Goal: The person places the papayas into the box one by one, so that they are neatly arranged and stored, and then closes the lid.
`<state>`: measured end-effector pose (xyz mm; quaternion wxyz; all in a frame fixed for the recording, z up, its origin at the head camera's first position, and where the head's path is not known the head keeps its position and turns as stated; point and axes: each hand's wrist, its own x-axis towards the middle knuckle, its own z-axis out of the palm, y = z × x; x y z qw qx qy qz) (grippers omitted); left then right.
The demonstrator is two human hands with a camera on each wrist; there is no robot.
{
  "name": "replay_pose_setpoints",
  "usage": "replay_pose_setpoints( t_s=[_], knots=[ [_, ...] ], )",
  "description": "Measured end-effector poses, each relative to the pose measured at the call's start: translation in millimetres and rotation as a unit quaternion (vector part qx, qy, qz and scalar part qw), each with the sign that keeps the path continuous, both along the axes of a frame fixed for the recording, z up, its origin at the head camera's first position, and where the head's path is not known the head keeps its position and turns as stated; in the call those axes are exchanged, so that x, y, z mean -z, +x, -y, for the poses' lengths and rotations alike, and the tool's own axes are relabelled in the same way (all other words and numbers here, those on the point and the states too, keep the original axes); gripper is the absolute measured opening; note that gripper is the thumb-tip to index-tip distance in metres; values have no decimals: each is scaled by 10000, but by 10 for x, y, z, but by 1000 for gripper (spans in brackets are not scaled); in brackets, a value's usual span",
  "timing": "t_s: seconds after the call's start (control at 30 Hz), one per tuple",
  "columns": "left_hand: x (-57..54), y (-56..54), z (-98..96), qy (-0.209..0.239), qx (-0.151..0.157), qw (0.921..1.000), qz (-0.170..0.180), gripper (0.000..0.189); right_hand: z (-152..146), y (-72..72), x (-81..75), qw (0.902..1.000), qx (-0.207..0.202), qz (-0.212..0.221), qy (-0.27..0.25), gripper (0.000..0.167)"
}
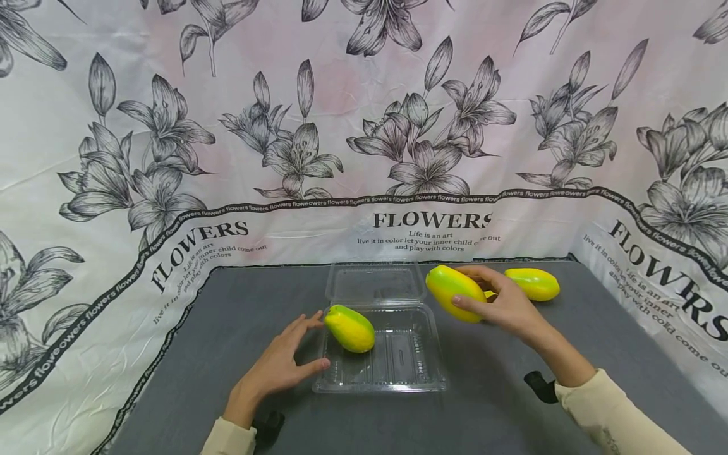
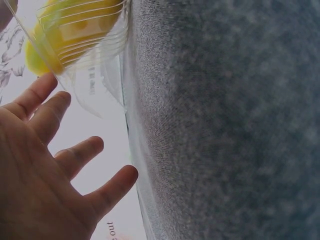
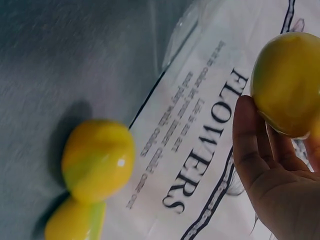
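A yellow-green papaya lies in the left part of an open clear plastic container, its lid folded back. My left hand is by the container's left side with fingers spread and holds nothing; in the left wrist view a fingertip is at the plastic rim, though I cannot tell if it touches. My right hand grips another papaya above the table, right of the container. In the right wrist view this held papaya sits between fingers and thumb.
Two more papayas lie close together on the grey table in the right wrist view, one papaya nearer the middle and another papaya below. The head view shows one papaya behind my right hand. A flower-printed cloth hangs around the table.
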<state>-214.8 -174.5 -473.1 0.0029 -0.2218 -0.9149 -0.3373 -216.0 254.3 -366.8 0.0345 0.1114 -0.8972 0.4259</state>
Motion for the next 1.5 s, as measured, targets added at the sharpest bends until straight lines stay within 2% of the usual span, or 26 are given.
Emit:
replay_pose_setpoints(
  t_s=[0.33,0.67,0.97,1.23,1.5],
  knots=[
    [4,2,-13,-34,-14,10000,33,67,326,-45,79,9979,-534,-33,-367,60],
    [-2,-3,-10,20,30,10000,13,67,706,-83,119,9936,-998,-20,-523,60],
    [1,8,-8,-12,-25,10000,70,68,989,-46,234,9831,-1697,61,-692,57],
    [17,-7,0,-26,-28,9999,114,66,1217,-7,364,9709,-2315,137,-607,53],
    [10,-4,21,-23,-66,9998,194,68,1371,-10,478,9656,-2544,360,-395,54]
  ],
)
